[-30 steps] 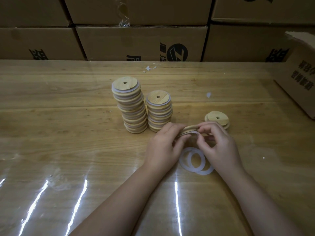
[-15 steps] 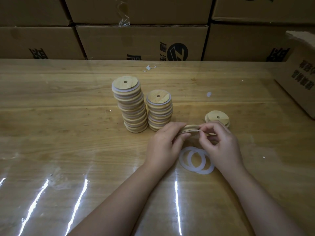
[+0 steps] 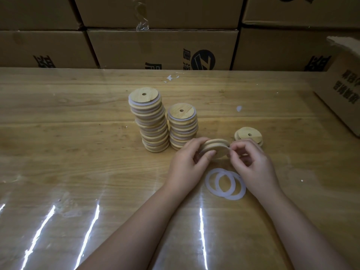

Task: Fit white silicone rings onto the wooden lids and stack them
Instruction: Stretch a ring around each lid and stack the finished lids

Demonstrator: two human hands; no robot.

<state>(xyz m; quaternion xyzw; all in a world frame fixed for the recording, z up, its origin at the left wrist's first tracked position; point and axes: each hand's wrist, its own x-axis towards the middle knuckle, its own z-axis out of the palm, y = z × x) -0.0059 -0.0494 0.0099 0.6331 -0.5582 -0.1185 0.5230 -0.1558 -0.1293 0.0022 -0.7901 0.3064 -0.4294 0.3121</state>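
Observation:
My left hand (image 3: pixel 188 162) grips a round wooden lid (image 3: pixel 216 148) by its left edge, tilted above the table. At the lid's right edge my right hand (image 3: pixel 251 162) pinches a white silicone ring, of which only a sliver shows. Two loose white rings (image 3: pixel 226 184) lie overlapping on the table just below the hands. Left of the hands stand a tall stack of ringed lids (image 3: pixel 150 119) and a shorter stack (image 3: pixel 182 125). A small pile of bare lids (image 3: pixel 249 134) sits behind my right hand.
The wooden table (image 3: pixel 78 152) is covered with shiny clear film. Cardboard boxes (image 3: pixel 161 47) line the far edge, and another carton (image 3: pixel 341 90) stands on the table at the right. Small white scraps (image 3: pixel 171 77) lie near the back.
The lid has tilted so more of its face shows toward me, and my right hand's fingers have shifted along its right edge. The stacks and loose rings have not moved.

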